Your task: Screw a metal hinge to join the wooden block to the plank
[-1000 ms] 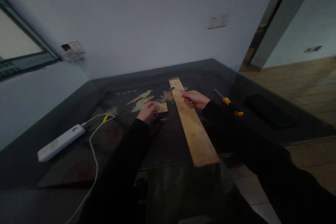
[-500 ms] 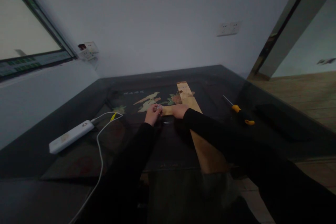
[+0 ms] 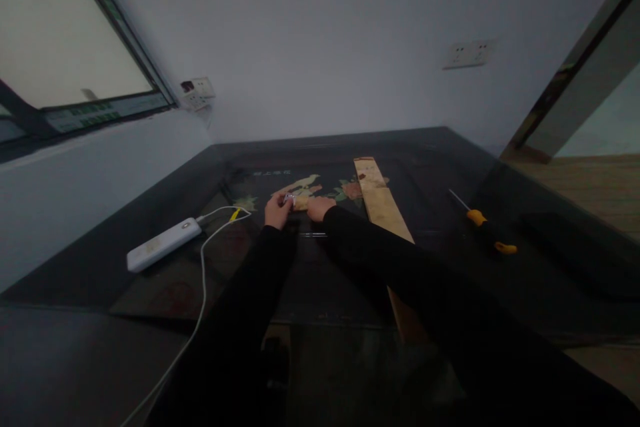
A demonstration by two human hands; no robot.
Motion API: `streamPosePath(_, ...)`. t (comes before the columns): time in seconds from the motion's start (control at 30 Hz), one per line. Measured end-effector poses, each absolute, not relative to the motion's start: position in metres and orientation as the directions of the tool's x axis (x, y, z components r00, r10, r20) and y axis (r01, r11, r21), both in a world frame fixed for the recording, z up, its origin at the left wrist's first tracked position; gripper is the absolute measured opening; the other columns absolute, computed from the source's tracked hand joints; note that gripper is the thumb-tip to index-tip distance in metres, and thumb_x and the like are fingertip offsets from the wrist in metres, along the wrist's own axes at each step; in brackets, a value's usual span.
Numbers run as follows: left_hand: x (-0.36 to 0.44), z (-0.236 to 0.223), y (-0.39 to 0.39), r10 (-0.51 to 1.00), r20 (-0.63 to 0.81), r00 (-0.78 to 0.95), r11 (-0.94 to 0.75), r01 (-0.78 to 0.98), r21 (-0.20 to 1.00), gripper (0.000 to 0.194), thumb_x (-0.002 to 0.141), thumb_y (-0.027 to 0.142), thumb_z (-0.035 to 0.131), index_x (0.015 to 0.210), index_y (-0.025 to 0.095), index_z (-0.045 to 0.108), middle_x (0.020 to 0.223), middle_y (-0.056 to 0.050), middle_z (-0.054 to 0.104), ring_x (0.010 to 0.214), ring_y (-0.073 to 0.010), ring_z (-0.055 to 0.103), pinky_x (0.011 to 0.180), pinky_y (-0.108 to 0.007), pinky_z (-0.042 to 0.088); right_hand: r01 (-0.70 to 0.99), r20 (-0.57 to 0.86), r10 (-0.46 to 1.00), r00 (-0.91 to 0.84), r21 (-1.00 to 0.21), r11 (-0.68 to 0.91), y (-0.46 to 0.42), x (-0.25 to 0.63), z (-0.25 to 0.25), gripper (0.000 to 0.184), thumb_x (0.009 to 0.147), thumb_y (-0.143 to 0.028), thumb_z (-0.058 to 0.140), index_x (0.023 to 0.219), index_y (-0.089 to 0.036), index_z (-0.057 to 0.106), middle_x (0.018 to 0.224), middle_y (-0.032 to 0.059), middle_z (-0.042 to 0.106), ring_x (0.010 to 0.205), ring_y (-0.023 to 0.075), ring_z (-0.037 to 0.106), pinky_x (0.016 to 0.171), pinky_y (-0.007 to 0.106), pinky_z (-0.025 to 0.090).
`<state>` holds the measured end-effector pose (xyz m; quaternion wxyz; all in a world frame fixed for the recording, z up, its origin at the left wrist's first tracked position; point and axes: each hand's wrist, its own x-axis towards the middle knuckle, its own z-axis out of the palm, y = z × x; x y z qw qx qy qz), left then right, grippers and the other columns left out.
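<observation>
My left hand (image 3: pixel 277 211) and my right hand (image 3: pixel 319 207) meet over a small wooden block (image 3: pixel 301 203) on the dark glass-topped table (image 3: pixel 440 147). The left fingers are curled on a small shiny metal piece (image 3: pixel 289 199) at the block's left end. The right hand lies closed on the block's right end. A long wooden plank (image 3: pixel 381 200) runs away from me just right of my right arm, which crosses its near part. A thin metal rod (image 3: pixel 314 235) lies on the glass below the hands.
A white power bank (image 3: pixel 163 244) with a white cable (image 3: pixel 200 280) lies at the left. A yellow-and-black screwdriver (image 3: pixel 484 230) rests at the right. A dark flat object (image 3: pixel 570 247) lies farther right. Walls with sockets (image 3: pixel 468 53) close the back.
My right hand left the plank and came left to the small block beside my left hand. The camera view swung to the left.
</observation>
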<state>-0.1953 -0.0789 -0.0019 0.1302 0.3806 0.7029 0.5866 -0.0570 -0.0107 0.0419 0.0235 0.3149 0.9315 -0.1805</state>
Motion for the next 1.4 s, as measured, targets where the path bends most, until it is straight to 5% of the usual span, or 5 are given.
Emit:
streamPosePath(0.57,-0.206,-0.009,-0.076,0.741,0.327,-0.586,0.040,0.525,0.850,0.022,0.074,0.026,0.061,0.092,0.015,0.065,0.081,-0.004,0.071,0.075,-0.0164,0.065,0.072,-0.024,0.047,0.531,-0.086,0.539,-0.838,-0.360,0.767,-0.025,-0.052,0.045,0.034,0.089,-0.028,0.040,0.108,-0.017,0.066,0.116,0.0159,0.067,0.107,0.0289,0.064,0.086,0.037,0.049)
streamPosePath(0.8,-0.205,0.002,-0.106,0.775,0.262,-0.575,0.237,0.649,0.723,0.014,0.074,0.027,0.059,0.082,0.017,0.065,0.078,-0.005,0.072,0.077,-0.0200,0.067,0.075,-0.029,0.049,0.442,0.014,0.483,-0.875,-0.383,0.811,-0.048,-0.062,0.033,0.034,0.092,-0.026,0.037,0.114,-0.015,0.061,0.115,0.0174,0.065,0.104,0.0283,0.064,0.087,0.040,0.049)
streamPosePath(0.97,-0.209,-0.003,-0.146,0.824,0.176,-0.539,0.322,0.700,0.637,0.017,0.077,0.035,0.057,0.080,0.020,0.063,0.078,-0.004,0.072,0.077,-0.0206,0.067,0.073,-0.031,0.049,0.383,0.074,0.452,-0.889,-0.421,0.822,-0.048,-0.068,0.024,0.028,0.087,-0.015,0.044,0.105,-0.016,0.066,0.114,0.0143,0.065,0.107,0.0231,0.062,0.089,0.031,0.047)
streamPosePath(1.27,-0.192,-0.005,-0.178,0.953,0.282,-0.107,-0.042,0.878,0.476,0.018,0.079,0.035,0.057,0.076,0.019,0.064,0.085,-0.007,0.066,0.084,-0.0208,0.061,0.080,-0.034,0.049,0.310,0.152,0.412,-0.899,-0.445,0.840,-0.049,-0.076,0.022,0.033,0.080,-0.003,0.048,0.101,-0.015,0.070,0.110,0.0122,0.066,0.109,0.0192,0.059,0.092,0.027,0.043)
streamPosePath(1.4,-0.184,-0.004,-0.178,0.949,0.310,-0.057,-0.080,0.907,0.414,0.014,0.079,0.031,0.058,0.083,0.019,0.063,0.090,-0.007,0.065,0.087,-0.0220,0.059,0.081,-0.036,0.049,0.280,0.168,0.376,-0.911,-0.417,0.865,-0.055,-0.070,0.026,0.028,0.081,-0.008,0.050,0.099,-0.015,0.070,0.111,0.0135,0.065,0.111,0.0212,0.057,0.095,0.030,0.041)
